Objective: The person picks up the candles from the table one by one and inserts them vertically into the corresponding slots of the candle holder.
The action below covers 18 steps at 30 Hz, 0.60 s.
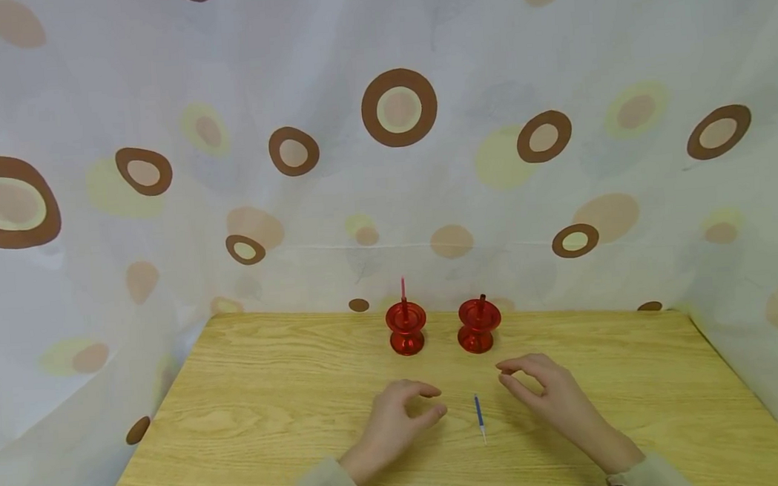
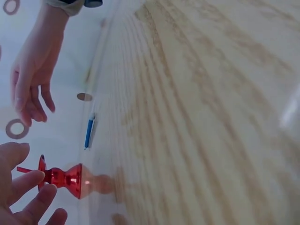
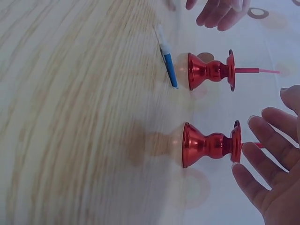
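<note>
Two shiny red candle holders stand upright on the table. The left candle holder (image 1: 407,340) bears a thin pink candle (image 1: 403,287); the right candle holder (image 1: 477,339) has only a short dark red stem (image 1: 482,302) rising from its dish. Between my hands lies a slim blue stick (image 1: 479,410) with a narrow white end, pointing away from me. My left hand (image 1: 396,421) hovers left of it, thumb and index finger apart, holding nothing. To the right, my right hand (image 1: 559,400) hangs with loosely bent fingers near the right holder, its grasp free of any object.
The wood-grain table (image 1: 272,414) ends at the back against a white curtain (image 1: 324,54) printed with brown and yellow circles. The curtain also hangs along both sides. Both holders stand close to the table's back edge.
</note>
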Each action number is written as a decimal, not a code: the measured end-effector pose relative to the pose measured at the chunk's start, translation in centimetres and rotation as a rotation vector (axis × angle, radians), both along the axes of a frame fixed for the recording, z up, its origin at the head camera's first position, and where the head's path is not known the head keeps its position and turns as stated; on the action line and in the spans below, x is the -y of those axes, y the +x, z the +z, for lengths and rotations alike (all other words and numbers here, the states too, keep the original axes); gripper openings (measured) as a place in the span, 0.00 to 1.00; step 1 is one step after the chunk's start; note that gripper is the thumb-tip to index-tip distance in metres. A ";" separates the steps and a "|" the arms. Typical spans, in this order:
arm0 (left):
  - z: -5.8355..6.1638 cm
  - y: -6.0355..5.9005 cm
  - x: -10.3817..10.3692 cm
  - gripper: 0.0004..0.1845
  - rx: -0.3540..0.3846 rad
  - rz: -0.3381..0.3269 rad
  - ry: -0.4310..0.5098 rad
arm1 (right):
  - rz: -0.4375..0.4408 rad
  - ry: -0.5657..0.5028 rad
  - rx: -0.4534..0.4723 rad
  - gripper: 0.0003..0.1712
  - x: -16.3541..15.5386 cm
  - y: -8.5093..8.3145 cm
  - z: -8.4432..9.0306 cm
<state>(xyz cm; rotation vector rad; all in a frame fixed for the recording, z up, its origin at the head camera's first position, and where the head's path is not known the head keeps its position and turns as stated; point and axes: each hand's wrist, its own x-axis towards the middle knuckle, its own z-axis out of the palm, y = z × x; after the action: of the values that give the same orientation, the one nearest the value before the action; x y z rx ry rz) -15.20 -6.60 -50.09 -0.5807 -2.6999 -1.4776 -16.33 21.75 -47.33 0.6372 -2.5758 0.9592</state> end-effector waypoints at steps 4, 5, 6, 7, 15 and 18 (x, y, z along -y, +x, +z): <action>-0.1 0.2 -0.7 0.16 -0.003 0.002 -0.026 | -0.011 -0.005 -0.001 0.10 -0.3 0.1 -0.2; -0.2 0.2 -0.8 0.16 -0.004 0.004 -0.036 | -0.013 -0.004 -0.004 0.10 -0.3 0.2 -0.3; -0.2 0.3 -1.0 0.16 -0.003 0.006 -0.046 | -0.014 -0.005 -0.006 0.10 -0.4 0.2 -0.3; -0.2 0.3 -1.1 0.16 0.001 0.007 -0.055 | -0.013 -0.007 -0.008 0.10 -0.4 0.2 -0.3; -0.5 0.6 -1.9 0.14 0.016 0.035 -0.096 | -0.029 -0.016 -0.002 0.10 -0.7 0.5 -0.4; -0.7 0.7 -2.2 0.13 -0.010 0.061 -0.117 | -0.032 -0.017 0.017 0.09 -0.9 0.5 -0.5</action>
<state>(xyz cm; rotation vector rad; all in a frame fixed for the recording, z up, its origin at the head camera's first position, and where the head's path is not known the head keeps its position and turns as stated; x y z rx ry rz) -14.47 -4.37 -50.83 -0.5033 -2.7843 -1.3074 -15.88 22.62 -47.83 0.5841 -2.5819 0.9791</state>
